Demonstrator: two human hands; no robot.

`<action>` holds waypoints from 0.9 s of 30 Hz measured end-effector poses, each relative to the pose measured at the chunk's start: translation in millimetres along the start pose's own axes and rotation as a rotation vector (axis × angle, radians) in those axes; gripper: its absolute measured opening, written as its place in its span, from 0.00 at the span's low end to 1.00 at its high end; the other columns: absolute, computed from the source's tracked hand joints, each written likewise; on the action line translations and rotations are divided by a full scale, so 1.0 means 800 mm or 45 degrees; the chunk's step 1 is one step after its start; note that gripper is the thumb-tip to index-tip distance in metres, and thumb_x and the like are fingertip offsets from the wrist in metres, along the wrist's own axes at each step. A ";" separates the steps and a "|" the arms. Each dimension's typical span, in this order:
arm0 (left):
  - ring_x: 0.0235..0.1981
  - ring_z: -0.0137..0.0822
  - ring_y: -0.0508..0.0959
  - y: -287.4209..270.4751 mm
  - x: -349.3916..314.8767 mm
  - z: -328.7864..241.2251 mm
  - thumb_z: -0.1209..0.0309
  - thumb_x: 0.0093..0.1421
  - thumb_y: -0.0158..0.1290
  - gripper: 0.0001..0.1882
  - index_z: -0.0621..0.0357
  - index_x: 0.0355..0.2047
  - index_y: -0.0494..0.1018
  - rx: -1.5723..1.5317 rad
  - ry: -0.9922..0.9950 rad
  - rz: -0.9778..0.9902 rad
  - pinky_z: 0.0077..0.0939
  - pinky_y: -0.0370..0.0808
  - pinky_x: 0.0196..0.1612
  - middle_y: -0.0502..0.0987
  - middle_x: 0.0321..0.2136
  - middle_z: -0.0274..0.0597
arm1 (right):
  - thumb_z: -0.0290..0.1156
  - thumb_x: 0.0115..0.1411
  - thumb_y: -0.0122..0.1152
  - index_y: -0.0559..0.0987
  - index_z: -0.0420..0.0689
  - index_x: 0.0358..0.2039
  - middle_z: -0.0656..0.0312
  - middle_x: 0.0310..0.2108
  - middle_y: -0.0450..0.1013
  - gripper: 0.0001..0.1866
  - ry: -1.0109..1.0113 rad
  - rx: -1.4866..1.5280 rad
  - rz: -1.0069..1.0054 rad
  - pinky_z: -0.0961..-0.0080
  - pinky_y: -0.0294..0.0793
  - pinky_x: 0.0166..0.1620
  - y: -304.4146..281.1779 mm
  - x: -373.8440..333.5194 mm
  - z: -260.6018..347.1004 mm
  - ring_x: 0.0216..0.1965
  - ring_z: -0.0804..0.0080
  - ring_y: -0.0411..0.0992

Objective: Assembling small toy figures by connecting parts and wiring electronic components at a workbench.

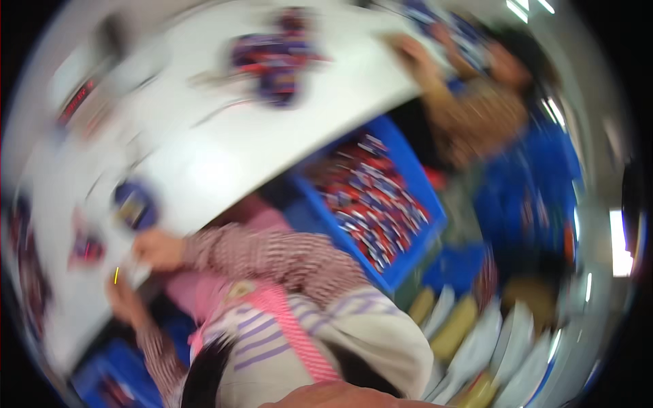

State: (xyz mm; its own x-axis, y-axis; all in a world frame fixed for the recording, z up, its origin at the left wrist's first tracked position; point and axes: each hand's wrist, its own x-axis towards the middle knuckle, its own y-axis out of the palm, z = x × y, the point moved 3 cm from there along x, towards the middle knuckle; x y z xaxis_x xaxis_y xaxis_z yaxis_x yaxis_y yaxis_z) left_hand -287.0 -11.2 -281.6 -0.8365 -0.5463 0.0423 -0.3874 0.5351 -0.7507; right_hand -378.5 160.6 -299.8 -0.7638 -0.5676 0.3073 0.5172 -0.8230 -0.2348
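The picture is tilted and heavily blurred. My right hand (158, 249), in a striped sleeve, rests at the edge of the white table (224, 149), just below a round dark blue item (134, 204). My left hand (124, 299) is lower down at the same edge, beside a small yellow thing (115, 275). Blur hides whether either hand holds anything. A pink strap (292, 326) crosses my striped top.
A blue crate (418, 183) full of small red and blue packets stands under the table's edge. More packets lie heaped on the table (279, 54). Another person's hand (408, 49) reaches onto the table at top right. A second blue crate (109, 381) sits at lower left.
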 end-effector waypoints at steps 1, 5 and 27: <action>0.47 0.42 0.76 -0.006 -0.004 0.013 0.63 0.67 0.47 0.17 0.63 0.47 0.75 -0.075 -0.068 0.039 0.34 0.71 0.51 0.77 0.46 0.50 | 0.33 0.54 0.58 0.78 0.39 0.32 0.53 0.27 0.75 0.10 -0.130 0.077 -0.076 0.65 0.74 0.33 -0.006 -0.009 0.004 0.29 0.59 0.74; 0.31 0.47 0.76 -0.012 -0.012 0.004 0.75 0.58 0.56 0.05 0.63 0.34 0.74 0.047 0.492 -0.302 0.34 0.72 0.35 0.75 0.29 0.51 | 0.24 0.62 0.55 0.73 0.36 0.37 0.58 0.28 0.75 0.06 0.270 0.594 0.093 0.80 0.75 0.23 -0.015 -0.024 0.014 0.21 0.77 0.73; 0.31 0.31 0.76 -0.047 -0.028 -0.007 0.75 0.58 0.57 0.15 0.66 0.46 0.74 -0.411 0.313 -0.168 0.21 0.73 0.36 0.74 0.33 0.44 | 0.27 0.64 0.59 0.72 0.35 0.44 0.60 0.33 0.74 0.12 0.578 0.620 0.223 0.82 0.77 0.32 -0.024 -0.010 0.055 0.30 0.77 0.75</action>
State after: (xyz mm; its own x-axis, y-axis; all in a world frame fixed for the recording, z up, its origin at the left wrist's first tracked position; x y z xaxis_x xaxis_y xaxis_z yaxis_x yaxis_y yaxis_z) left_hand -255.6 -15.6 -250.6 -0.8239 -0.4745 0.3099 -0.5663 0.6664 -0.4851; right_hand -365.6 179.9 -257.3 -0.6844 -0.7156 -0.1394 0.6811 -0.6958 0.2281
